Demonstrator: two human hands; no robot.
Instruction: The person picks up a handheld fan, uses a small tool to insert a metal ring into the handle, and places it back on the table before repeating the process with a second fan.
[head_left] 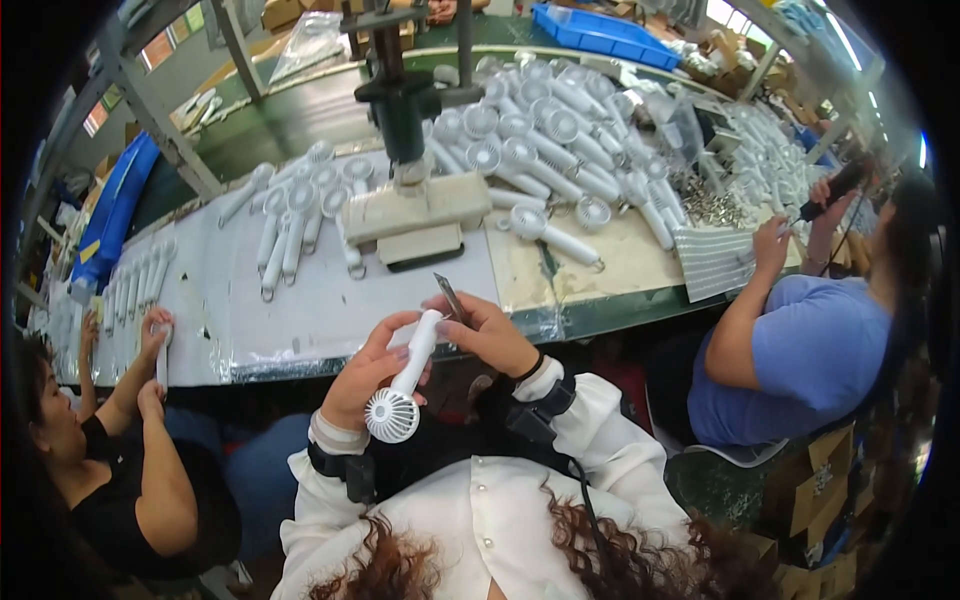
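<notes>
A white handheld fan [413, 365] lies tilted in my left hand [357, 385], its round grille pointing down toward me. The fingers of that hand are closed about the fan's handle. My right hand [490, 338] is at the handle's far end, pinching a slim metal blade like a utility knife [449, 296] that points up and away. Whether the blade touches the fan is hidden by my fingers. Just beyond my hands stands a press with a pale block-shaped head [418, 213] over the table [270, 335].
Many white fans [540, 130] are heaped beyond the press, with a smaller group [300, 195] left of it. A co-worker [800, 340] in blue holds a dark tool at right; another person [110, 460] handles a white piece at left. Blue trays [605, 35] stand behind.
</notes>
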